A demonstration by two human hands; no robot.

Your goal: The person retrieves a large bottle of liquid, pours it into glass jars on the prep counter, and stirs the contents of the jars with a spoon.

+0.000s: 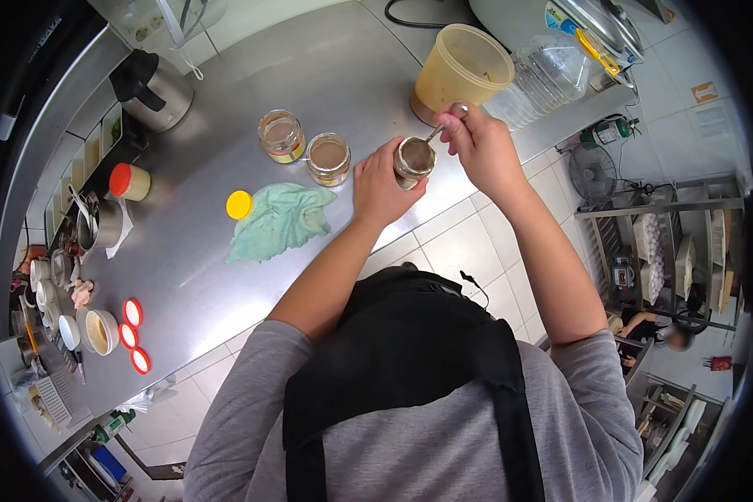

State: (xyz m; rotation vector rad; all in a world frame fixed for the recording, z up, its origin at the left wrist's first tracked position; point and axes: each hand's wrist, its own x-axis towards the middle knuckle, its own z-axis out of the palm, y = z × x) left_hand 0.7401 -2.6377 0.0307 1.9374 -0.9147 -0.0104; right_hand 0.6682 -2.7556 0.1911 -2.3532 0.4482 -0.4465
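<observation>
My left hand (382,187) is wrapped round a small glass jar (414,157) with brown contents, near the front edge of the steel counter. Pinched in my right hand (478,146) is a metal spoon (437,131), its lower end at the jar's mouth; the bowl of the spoon is hidden. Two more open jars with brown contents stand to the left: one jar (329,159) close to my left hand, another jar (281,136) farther off. Just beyond my right hand is a tall yellowish plastic tub (463,67).
A green cloth (282,219) lies beside a yellow lid (239,204). Several red-rimmed lids (129,336) sit at the left front. A kettle (152,90), a red-lidded jar (130,181) and bowls (102,332) line the left side. A clear plastic bottle (552,75) lies behind the tub.
</observation>
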